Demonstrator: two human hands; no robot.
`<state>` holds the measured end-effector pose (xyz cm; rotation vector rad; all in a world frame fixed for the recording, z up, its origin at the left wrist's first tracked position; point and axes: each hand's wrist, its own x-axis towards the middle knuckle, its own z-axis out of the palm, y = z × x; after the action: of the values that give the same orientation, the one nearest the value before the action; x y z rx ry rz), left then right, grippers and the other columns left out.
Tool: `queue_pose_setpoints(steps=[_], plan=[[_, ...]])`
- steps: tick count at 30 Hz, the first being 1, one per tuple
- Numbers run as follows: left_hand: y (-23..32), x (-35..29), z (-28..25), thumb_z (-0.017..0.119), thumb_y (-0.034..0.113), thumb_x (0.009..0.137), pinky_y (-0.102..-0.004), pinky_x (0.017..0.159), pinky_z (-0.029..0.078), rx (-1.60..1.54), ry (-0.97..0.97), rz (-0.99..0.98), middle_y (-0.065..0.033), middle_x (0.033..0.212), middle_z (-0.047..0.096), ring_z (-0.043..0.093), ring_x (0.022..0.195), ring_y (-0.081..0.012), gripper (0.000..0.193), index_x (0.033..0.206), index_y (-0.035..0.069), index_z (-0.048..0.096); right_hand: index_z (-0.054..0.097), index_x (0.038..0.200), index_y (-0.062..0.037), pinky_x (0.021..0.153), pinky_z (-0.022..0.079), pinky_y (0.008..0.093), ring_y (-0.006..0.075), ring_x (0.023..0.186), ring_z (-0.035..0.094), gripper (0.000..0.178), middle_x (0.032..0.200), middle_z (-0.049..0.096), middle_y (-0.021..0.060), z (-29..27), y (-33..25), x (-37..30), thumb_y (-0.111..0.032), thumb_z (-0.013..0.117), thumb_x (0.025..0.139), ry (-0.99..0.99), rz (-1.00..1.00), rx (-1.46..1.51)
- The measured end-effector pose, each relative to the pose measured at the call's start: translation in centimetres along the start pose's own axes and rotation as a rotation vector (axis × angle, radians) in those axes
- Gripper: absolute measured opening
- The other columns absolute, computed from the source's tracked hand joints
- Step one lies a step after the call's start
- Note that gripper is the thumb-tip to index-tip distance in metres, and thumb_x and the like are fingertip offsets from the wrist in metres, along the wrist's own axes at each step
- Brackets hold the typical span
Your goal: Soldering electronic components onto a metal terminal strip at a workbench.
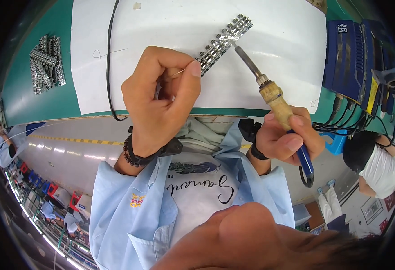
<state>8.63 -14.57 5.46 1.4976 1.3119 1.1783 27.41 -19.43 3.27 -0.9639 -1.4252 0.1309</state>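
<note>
A strip of small shiny metal parts (224, 41) lies slantwise on a white sheet (152, 27). At its near end, my left hand (163, 96) is closed, thumb and forefinger pinching a thin solder wire (177, 72). Those fingertips are right beside the strip; whether they touch it I cannot tell. From the right, my right hand (292, 137) grips a soldering iron (276, 101) by its tan and blue handle. The iron's tip is at the strip's right side, near its middle. The wire's far end is hard to make out.
A pile of similar metal strips (47, 63) rests on the green mat (20, 99) at left. A black cable (109, 58) crosses the sheet. Blue soldering stations (348, 58) with several cables stand at right. Other people (382, 166) are in the background.
</note>
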Motion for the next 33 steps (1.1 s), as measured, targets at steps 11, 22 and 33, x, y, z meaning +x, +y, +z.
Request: queue_pose_setpoints(steps=[11,22,33], plan=[[-1.6,1.8,0.2,0.064,-0.002,0.082,-0.0169,0.043,0.021,0.016,0.020,0.007,0.0072,0.057,0.045,0.030,0.049,0.0020,0.009,0.081,0.002,0.056,0.051,0.100,0.0065,0.043,0.046,0.0260,0.0214,0.048,0.059,0.029,0.059,0.058,0.0168,0.2,1.8,0.6,-0.022,0.051,0.094,-0.230,0.024,-0.016],[-1.9,2.2,0.5,0.064,-0.002,0.082,-0.0169,0.044,0.021,0.023,-0.011,-0.050,0.0068,0.059,0.045,0.031,0.050,0.0016,0.009,0.082,0.003,0.056,0.052,0.101,0.0070,0.045,0.047,0.0263,0.0240,0.053,0.061,0.034,0.063,0.060,0.0187,0.4,2.2,0.3,-0.026,0.055,0.093,-0.272,0.095,-0.031],[-1.8,1.9,0.4,0.065,-0.002,0.081,-0.0167,0.043,0.021,0.012,0.018,-0.020,0.0067,0.059,0.045,0.030,0.049,0.0015,0.011,0.081,0.003,0.056,0.050,0.095,0.0085,0.042,0.046,0.0277,0.0239,0.048,0.059,0.029,0.068,0.056,0.0180,1.0,2.3,0.1,-0.020,0.053,0.092,-0.041,0.020,0.005]])
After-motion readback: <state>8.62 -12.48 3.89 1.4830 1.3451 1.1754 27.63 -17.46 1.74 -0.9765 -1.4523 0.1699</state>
